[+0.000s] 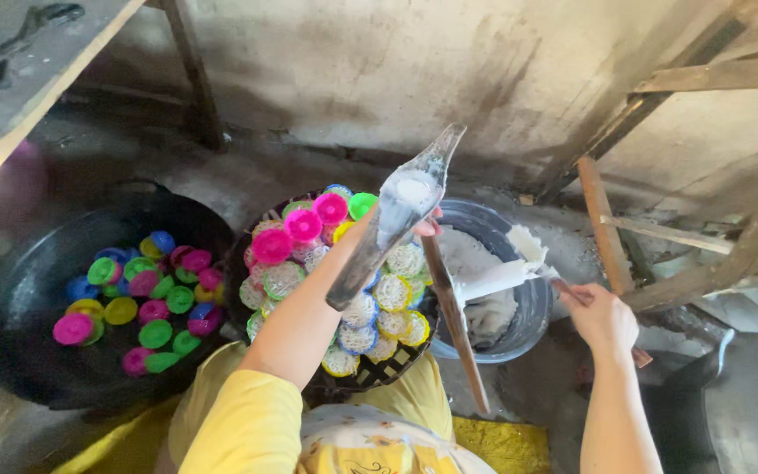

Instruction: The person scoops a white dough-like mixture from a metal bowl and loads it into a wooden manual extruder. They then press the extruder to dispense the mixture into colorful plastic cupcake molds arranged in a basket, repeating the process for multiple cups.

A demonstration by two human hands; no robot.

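Observation:
My left hand point(429, 227) is raised over the basket and grips a long clear plastic piece point(401, 211) that holds some white paste; the plastic hides most of the fingers. My right hand point(603, 318) grips the wooden handle of a flat spatula point(497, 279), whose blade is coated with white paste and reaches over a grey bowl point(532, 307) of white dough. Under my left forearm sits a dark woven basket point(379, 373) packed with small round coloured moulds point(392, 294), several filled with white shreds.
A wide black pan point(19, 298) on the left holds several empty pink, green, blue and yellow moulds point(155, 333). A wooden stick point(454, 325) leans between basket and bowl. Wooden beams point(607, 228) stand at right against a stained wall. A metal vessel point(756, 412) is at lower right.

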